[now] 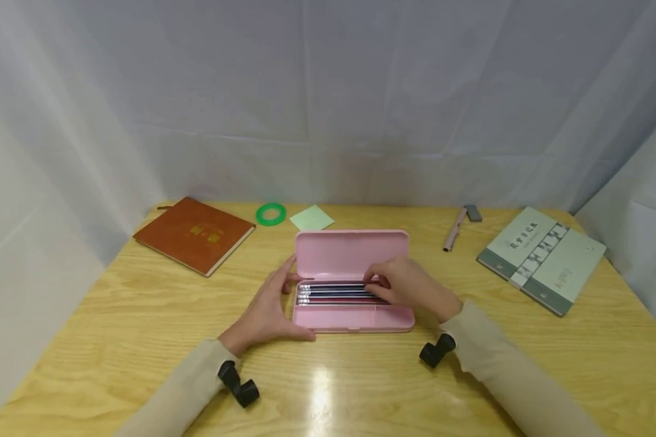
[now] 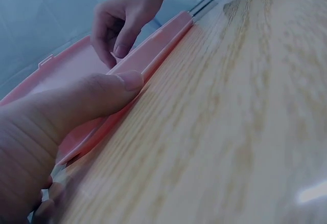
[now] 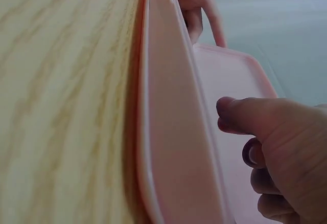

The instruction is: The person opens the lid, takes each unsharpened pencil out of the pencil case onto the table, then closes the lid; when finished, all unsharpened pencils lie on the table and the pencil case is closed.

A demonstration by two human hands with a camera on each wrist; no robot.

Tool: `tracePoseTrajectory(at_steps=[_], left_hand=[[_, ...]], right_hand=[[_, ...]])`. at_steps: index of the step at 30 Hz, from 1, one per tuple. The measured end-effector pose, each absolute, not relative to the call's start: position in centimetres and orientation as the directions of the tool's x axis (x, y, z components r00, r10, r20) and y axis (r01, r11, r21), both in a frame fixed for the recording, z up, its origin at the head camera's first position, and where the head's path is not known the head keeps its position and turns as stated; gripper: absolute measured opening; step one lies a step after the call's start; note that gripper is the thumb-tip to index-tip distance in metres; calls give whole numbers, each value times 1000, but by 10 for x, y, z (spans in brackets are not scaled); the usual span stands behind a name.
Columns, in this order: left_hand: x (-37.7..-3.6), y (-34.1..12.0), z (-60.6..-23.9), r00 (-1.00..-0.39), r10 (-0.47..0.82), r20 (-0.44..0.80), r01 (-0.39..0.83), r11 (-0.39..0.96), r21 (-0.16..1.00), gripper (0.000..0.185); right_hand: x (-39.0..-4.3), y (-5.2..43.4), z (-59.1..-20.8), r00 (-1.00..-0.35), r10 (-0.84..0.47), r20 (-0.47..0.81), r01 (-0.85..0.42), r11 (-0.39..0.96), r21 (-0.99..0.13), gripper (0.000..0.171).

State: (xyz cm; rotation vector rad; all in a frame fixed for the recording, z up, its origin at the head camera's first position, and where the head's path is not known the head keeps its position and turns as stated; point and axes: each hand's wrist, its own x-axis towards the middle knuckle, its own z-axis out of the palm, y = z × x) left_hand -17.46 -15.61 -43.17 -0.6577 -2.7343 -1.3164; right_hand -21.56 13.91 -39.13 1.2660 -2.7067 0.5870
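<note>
A pink pencil case point(image 1: 334, 317) lies on the table with its lid point(image 1: 352, 255) raised at the back. Several pencils point(image 1: 336, 295), dark and red with silvery ends to the left, lie side by side in its rear compartment. My left hand point(image 1: 268, 309) holds the case's left end, thumb along the front wall and fingers round the back left corner. Over the right part of the pencils is my right hand point(image 1: 410, 282), its fingers bent and the thumb close to the index finger. I cannot tell whether it pinches a pencil; both wrist views hide the pencils behind the front wall.
A brown notebook point(image 1: 194, 233) lies at the left. Behind the case are a green tape ring point(image 1: 271, 207) and pale green sticky notes point(image 1: 312, 218). Toward the right lie a pinkish pen point(image 1: 455, 229), a grey eraser point(image 1: 473, 213) and a grey-green notebook point(image 1: 541, 258). White cloth surrounds the table.
</note>
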Motion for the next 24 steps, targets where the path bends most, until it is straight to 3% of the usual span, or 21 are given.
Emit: tracePoseTrajectory(at_steps=[15,24], left_hand=[[-175,-155,-434,-903,362,229,406,548,731,144],[-174,-155,-433,-906,366,213,395,551,735,144]], right_hand=[[-213,141,-398,-691,-691,209,-712,605,-356,12],[-206,141,-401,-662,-697,276,-749,622,-227,11]])
